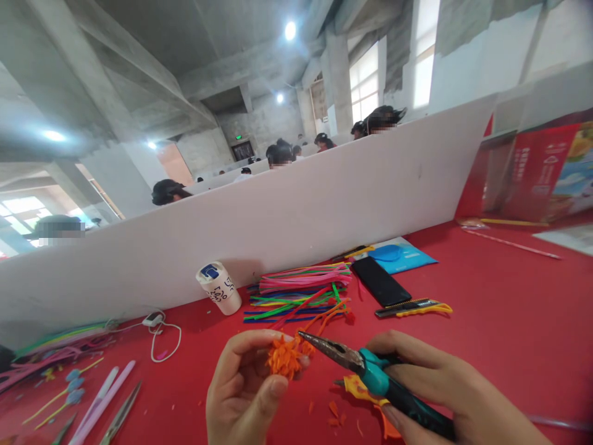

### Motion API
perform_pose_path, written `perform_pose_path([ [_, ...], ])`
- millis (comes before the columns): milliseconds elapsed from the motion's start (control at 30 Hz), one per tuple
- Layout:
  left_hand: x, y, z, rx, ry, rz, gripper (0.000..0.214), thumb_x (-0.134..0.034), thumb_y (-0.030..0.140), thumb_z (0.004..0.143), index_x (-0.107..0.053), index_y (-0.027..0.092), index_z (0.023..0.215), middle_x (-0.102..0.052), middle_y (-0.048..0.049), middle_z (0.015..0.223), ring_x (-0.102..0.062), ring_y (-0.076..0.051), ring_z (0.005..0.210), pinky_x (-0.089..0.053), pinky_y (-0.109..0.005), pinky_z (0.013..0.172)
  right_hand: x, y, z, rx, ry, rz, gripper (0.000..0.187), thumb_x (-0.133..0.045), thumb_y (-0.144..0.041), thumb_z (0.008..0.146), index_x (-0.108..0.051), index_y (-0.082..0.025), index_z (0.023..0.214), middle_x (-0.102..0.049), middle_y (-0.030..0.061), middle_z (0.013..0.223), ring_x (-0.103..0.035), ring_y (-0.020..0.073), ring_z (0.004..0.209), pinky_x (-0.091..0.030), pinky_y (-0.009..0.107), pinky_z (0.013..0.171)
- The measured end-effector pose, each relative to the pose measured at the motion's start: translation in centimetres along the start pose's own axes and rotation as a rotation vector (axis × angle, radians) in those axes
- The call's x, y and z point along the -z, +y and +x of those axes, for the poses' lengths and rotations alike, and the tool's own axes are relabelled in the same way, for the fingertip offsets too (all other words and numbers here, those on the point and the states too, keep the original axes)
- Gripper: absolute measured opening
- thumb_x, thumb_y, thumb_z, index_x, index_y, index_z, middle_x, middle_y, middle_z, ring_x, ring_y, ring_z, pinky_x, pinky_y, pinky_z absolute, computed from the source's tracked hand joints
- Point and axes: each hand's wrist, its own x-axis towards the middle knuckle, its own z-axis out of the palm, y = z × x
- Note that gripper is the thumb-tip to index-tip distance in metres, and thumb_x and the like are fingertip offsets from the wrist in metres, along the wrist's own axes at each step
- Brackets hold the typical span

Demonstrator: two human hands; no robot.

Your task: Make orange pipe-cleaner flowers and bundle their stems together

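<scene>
While our left hand [243, 389] pinches the orange tuft [283, 360] nearer us than the coloured stems [301, 284], our right hand [428, 377] grips the pliers [375, 374], tip beside the tuft. Hands: apart. Left of the stems: one white cup [220, 290]. Right: one black phone [381, 282]. Risk, we judge: a careless squeeze could tear strands; a loosened pinch could drop the tuft.

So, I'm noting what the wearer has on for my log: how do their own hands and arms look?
Both the left hand and the right hand are bare, with no gloves, rings or markings visible. The short stretch of right forearm in view shows no sleeve, watch or cable.
</scene>
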Motion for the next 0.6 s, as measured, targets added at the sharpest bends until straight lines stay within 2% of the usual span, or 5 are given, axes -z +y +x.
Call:
perform_pose_path([
  [100,0.10,-0.01,0.05,-0.006,0.002,0.008,0.031,-0.081,0.034,0.056,-0.067,0.020,0.080,-0.070,-0.0015,0.073,-0.064,-0.014,0.058,-0.052,-0.020,0.055,-0.25,0.07,-0.05,-0.021,0.009,0.040,0.019,-0.052,-0.009,0.067,-0.064,-0.022,0.061,-0.068,0.0035,0.078,-0.068,0.0177,0.069,-0.055,0.018,0.057],
  [233,0.05,-0.05,0.07,-0.008,0.006,0.010,0.032,-0.081,0.034,0.055,-0.067,0.019,0.081,-0.070,-0.0019,0.073,-0.065,-0.015,0.057,-0.053,-0.022,0.055,-0.49,0.06,-0.01,-0.033,0.019,0.051,0.020,-0.051,-0.009,0.064,-0.060,-0.023,0.052,-0.067,0.0031,0.068,-0.068,0.0187,0.066,-0.053,0.017,0.050],
  [367,-0.03,-0.12,0.06,-0.012,-0.003,-0.001,0.031,-0.081,0.033,0.056,-0.067,0.020,0.081,-0.070,-0.0014,0.073,-0.067,-0.016,0.058,-0.053,-0.021,0.055,-0.67,-0.02,-0.02,-0.057,-0.007,0.079,0.021,-0.049,-0.008,0.066,-0.060,-0.021,0.053,-0.066,0.0036,0.072,-0.066,0.0162,0.061,-0.050,0.016,0.046],
  [600,-0.26,0.05,-0.10,-0.003,-0.015,0.007,0.029,-0.082,0.031,0.055,-0.069,0.020,0.079,-0.070,-0.0016,0.069,-0.065,-0.014,0.056,-0.053,-0.021,0.055,-0.88,-0.21,-0.01,-0.003,0.046,0.023,0.023,-0.048,-0.008,0.066,-0.060,-0.024,0.054,-0.065,0.0030,0.069,-0.066,0.0162,0.062,-0.049,0.017,0.047],
])
